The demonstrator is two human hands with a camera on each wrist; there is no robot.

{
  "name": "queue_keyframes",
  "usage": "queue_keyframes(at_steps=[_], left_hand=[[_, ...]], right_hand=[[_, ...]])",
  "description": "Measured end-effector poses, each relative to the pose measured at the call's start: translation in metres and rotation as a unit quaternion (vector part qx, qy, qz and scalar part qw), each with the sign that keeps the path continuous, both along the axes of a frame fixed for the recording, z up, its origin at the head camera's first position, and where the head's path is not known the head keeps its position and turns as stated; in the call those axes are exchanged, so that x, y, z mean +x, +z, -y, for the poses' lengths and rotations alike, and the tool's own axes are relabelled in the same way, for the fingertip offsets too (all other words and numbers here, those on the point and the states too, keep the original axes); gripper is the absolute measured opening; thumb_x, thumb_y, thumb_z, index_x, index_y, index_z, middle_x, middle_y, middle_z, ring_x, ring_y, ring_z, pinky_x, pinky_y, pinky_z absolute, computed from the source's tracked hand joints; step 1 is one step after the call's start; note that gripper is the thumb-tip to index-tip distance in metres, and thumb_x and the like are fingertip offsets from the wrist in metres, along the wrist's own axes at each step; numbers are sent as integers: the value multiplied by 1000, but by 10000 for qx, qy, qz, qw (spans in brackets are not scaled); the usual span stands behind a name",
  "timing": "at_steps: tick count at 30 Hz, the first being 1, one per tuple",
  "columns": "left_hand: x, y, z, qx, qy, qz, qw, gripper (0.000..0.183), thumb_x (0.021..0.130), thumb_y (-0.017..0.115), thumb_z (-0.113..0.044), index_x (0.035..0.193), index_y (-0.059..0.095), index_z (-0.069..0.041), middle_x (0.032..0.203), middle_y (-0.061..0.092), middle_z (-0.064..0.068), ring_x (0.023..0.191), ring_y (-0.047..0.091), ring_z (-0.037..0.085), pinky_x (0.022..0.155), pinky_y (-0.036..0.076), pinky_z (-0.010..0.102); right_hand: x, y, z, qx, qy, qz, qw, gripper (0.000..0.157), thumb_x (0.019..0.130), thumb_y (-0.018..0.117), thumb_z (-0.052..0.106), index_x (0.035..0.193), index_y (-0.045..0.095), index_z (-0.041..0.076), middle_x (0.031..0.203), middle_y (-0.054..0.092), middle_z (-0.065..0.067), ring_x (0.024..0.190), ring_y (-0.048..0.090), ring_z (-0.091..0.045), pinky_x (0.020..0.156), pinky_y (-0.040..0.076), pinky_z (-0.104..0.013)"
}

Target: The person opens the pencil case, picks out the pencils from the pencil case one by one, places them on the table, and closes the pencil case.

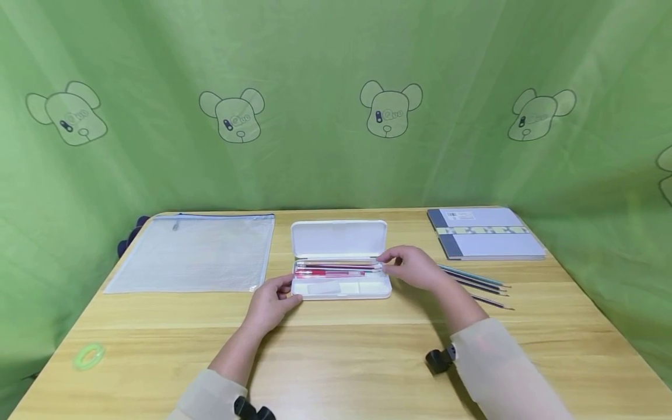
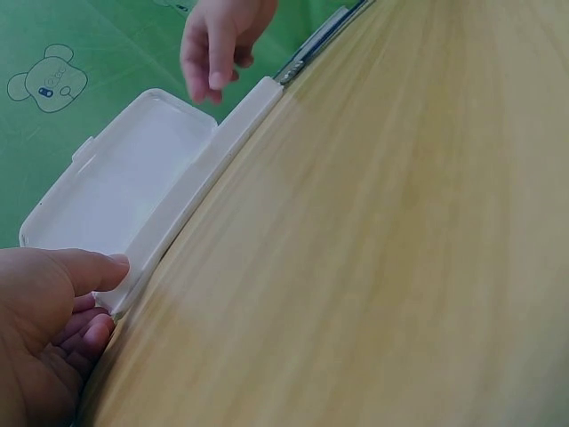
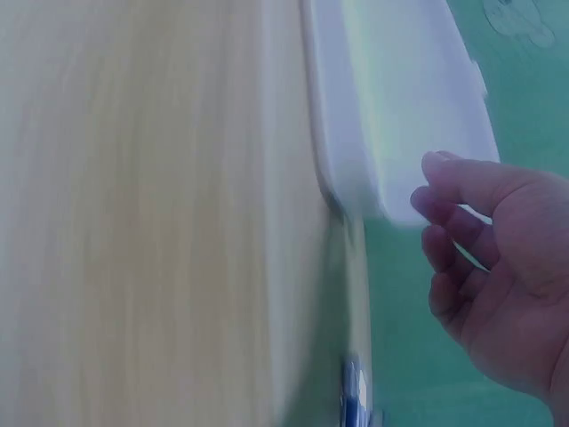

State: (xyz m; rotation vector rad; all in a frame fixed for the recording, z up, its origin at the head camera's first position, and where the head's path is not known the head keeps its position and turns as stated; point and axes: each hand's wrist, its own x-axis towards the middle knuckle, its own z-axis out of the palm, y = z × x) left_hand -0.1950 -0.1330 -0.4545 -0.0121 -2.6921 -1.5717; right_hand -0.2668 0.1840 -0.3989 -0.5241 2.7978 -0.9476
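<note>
A white pencil case point(image 1: 338, 239) lies on the table with its lid raised. Inside are several pencils and pink-red pens point(image 1: 331, 273), with a pale block point(image 1: 324, 287) in the front compartment. My left hand point(image 1: 269, 306) grips the case's left end, its thumb point(image 2: 107, 271) on the front corner and the other fingers curled at the side. Over the right end hovers my right hand point(image 1: 415, 268), fingers loosely bent. In the right wrist view that hand point(image 3: 516, 267) shows nothing between thumb and fingers. Several dark and teal pencils point(image 1: 478, 281) lie to its right.
A translucent mesh zip pouch point(image 1: 194, 254) lies flat at the back left. Notebooks with a patterned band point(image 1: 485, 233) are at the back right. A pale green ring point(image 1: 88, 356) rests near the left edge. Behind the table hangs a green curtain point(image 1: 315, 163).
</note>
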Motion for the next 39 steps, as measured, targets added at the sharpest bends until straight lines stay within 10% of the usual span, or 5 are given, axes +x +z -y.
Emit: queue_keyframes(at_steps=[11,25,39], left_hand=[[0,1,-1,25,-42,-42,10000,50,82,76,-10,128,61,2,106,70,14,87,58,18,79,49,28],[0,1,-1,-5,-27,-70,10000,51,82,76,-11,129,60,3,107,69,15,89,60,19,81,52,31],[0,0,0,39,-29,-77,10000,51,82,75,-11,129,60,3,108,69,15,90,61,20,83,53,34]], right_hand=[[-8,-8,25,836,-103,158,9963,21,91,66,13,110,71,7,108,71,-10,106,63,-28,100,46,-49],[-15,-9,39,1370,-125,208,9903,15,88,68,9,102,71,9,97,70,-6,91,60,-22,92,48,-44],[-18,-15,33,743,-34,338,9967,19,89,66,8,107,72,8,96,67,-6,92,58,-21,90,47,-42]])
